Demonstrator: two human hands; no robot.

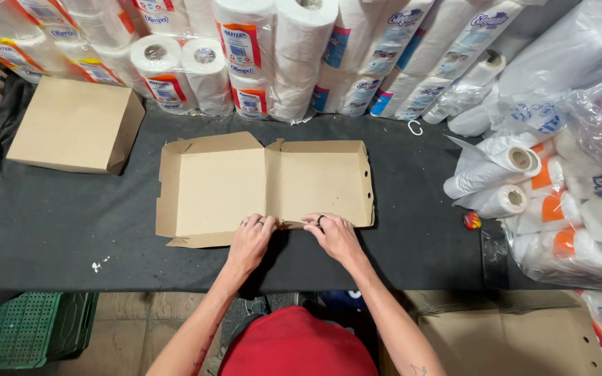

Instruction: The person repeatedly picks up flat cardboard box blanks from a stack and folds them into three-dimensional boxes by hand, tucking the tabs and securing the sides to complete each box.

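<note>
A flat brown cardboard box blank (266,184) lies open on the black-covered table (71,223), its side flaps partly raised. My left hand (251,240) pinches the near edge of the blank by its middle fold. My right hand (334,235), with a ring on one finger, presses the same near edge just to the right of the fold. Both hands touch the cardboard, a few centimetres apart.
A folded, closed cardboard box (74,125) sits at the table's far left. Stacked packs of paper rolls (280,56) line the back, and bagged rolls (545,181) crowd the right. A green crate (29,327) stands on the floor at the left; more cardboard (510,341) lies at the lower right.
</note>
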